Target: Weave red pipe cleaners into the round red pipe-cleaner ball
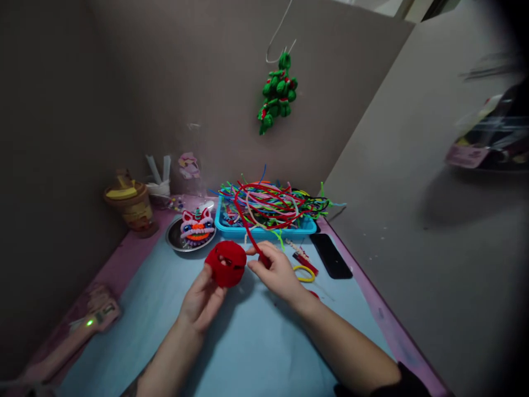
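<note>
A round red fuzzy piece (pixel 226 264) with slots in its front is held up over the table by my left hand (pixel 202 298), whose fingers wrap its lower left side. Just to its right, my right hand (pixel 278 271) is closed on a red pipe cleaner (pixel 248 225), with the thumb and index finger near the piece's right edge. The pipe cleaner's long end curves up in front of the blue basket. What the curled fingers of my right hand cover is hidden.
A blue basket (pixel 264 229) of colourful pipe cleaners stands behind. At left are a metal bowl (pixel 176 238) with a lion-head figure (pixel 197 226), a brown pot (pixel 134 207) and a pink glue gun (pixel 97 317). A black phone (pixel 330 256) and yellow-handled scissors (pixel 305 274) lie right.
</note>
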`<action>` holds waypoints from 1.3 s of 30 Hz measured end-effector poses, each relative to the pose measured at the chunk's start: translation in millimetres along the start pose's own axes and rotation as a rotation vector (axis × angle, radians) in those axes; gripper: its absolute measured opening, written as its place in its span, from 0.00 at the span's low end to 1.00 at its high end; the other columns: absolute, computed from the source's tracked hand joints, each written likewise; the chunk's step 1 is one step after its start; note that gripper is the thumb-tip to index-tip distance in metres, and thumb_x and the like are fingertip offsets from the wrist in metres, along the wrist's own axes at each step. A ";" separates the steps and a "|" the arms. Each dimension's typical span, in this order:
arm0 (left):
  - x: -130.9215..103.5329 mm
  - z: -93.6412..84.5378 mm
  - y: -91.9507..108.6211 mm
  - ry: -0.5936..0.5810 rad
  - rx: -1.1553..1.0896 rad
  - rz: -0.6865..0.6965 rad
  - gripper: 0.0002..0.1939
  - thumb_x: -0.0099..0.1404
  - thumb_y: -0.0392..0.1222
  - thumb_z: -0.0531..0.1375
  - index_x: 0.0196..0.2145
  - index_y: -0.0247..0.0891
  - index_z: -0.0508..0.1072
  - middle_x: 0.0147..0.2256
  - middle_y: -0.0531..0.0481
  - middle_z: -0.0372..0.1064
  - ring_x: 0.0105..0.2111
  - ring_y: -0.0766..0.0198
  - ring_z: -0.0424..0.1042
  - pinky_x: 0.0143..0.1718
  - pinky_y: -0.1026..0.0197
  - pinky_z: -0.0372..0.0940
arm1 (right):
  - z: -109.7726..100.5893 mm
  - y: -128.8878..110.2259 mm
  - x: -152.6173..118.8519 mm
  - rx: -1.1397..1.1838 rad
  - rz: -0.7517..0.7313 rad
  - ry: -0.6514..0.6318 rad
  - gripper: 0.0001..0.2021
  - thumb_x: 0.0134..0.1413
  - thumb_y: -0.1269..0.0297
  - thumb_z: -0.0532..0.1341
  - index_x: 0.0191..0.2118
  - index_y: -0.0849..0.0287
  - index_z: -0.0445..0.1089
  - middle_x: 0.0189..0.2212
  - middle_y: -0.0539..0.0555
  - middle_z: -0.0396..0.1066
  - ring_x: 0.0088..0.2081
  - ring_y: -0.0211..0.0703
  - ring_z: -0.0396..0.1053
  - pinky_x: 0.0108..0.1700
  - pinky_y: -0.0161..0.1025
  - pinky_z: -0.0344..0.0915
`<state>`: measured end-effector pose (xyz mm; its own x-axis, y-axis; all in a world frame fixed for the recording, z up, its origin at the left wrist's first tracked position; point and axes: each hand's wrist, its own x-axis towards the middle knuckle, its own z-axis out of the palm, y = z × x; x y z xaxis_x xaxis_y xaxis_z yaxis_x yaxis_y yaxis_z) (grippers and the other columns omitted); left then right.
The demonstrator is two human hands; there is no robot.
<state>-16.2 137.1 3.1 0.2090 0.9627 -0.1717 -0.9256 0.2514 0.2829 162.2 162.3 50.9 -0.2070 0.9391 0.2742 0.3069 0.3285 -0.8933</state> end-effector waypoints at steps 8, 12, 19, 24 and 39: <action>-3.5 9.9 -0.1 -0.011 0.204 0.150 0.26 0.57 0.37 0.67 0.54 0.45 0.72 0.47 0.47 0.76 0.50 0.55 0.73 0.56 0.53 0.64 | 7.1 7.5 -2.9 0.193 0.170 0.027 0.08 0.48 0.61 0.64 0.26 0.59 0.68 0.23 0.47 0.61 0.25 0.34 0.56 0.27 0.33 0.55; -6.5 13.5 -2.4 0.048 0.333 0.152 0.29 0.47 0.37 0.73 0.49 0.41 0.76 0.47 0.42 0.76 0.54 0.46 0.69 0.58 0.47 0.59 | 13.2 7.9 -3.6 0.756 0.558 -0.122 0.18 0.41 0.53 0.69 0.26 0.58 0.62 0.17 0.41 0.53 0.17 0.28 0.46 0.19 0.29 0.39; -3.7 -3.3 -2.7 0.111 0.587 0.098 0.20 0.40 0.29 0.73 0.35 0.35 0.81 0.38 0.39 0.78 0.50 0.42 0.71 0.51 0.50 0.64 | 9.8 6.3 -5.3 1.129 0.845 -0.262 0.21 0.34 0.61 0.73 0.27 0.59 0.59 0.19 0.41 0.56 0.17 0.25 0.48 0.18 0.27 0.37; -5.7 2.6 -4.0 0.043 0.539 0.147 0.28 0.38 0.41 0.76 0.40 0.35 0.79 0.43 0.38 0.77 0.51 0.42 0.70 0.52 0.50 0.63 | 11.1 18.7 -2.1 1.151 0.774 -0.196 0.20 0.31 0.65 0.73 0.25 0.58 0.59 0.18 0.41 0.53 0.18 0.26 0.47 0.19 0.27 0.38; 1.1 3.8 -3.4 0.196 0.616 0.301 0.19 0.47 0.45 0.73 0.37 0.34 0.80 0.38 0.42 0.78 0.42 0.52 0.75 0.50 0.53 0.64 | -11.7 31.1 9.3 0.632 0.231 0.029 0.16 0.55 0.48 0.62 0.36 0.56 0.66 0.18 0.44 0.60 0.21 0.33 0.58 0.25 0.32 0.55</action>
<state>-11.7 137.7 5.6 -0.1422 0.9781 -0.1523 -0.5759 0.0434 0.8164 180.7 182.4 29.8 -0.1740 0.9833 0.0526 -0.2645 0.0048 -0.9644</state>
